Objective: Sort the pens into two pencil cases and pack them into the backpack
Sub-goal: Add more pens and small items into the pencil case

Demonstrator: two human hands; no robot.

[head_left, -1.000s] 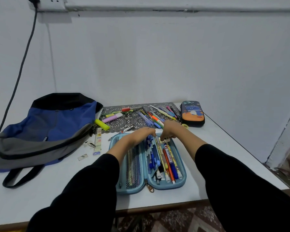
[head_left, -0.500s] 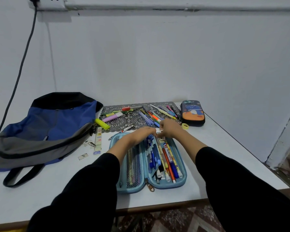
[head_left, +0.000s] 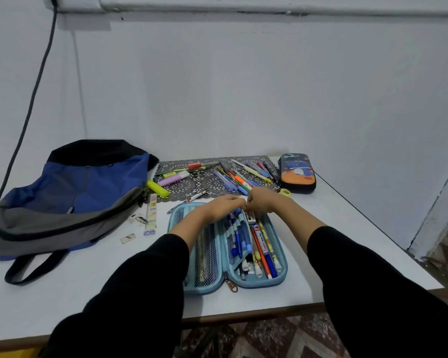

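The backpack (head_left: pixel 70 192) is laid well left of the hands; left hand (head_left: pixel 223 206) and right hand (head_left: pixel 263 200) are curled together over the open pencil case (head_left: pixel 259 283); any grasp cannot be told; pens (head_left: pixel 226 180) are spread beyond; 1 zipped case (head_left: pixel 296 173) is set rightward.

Your L sleeve (head_left: pixel 130 293): black, long, plain, cuff stops mid-forearm. R sleeve (head_left: pixel 373 293): same black, plain, cuff approx same spot. Forearms bare past cuffs; L hand (head_left: pixel 223 206), R hand (head_left: pixel 263 201) bare too.
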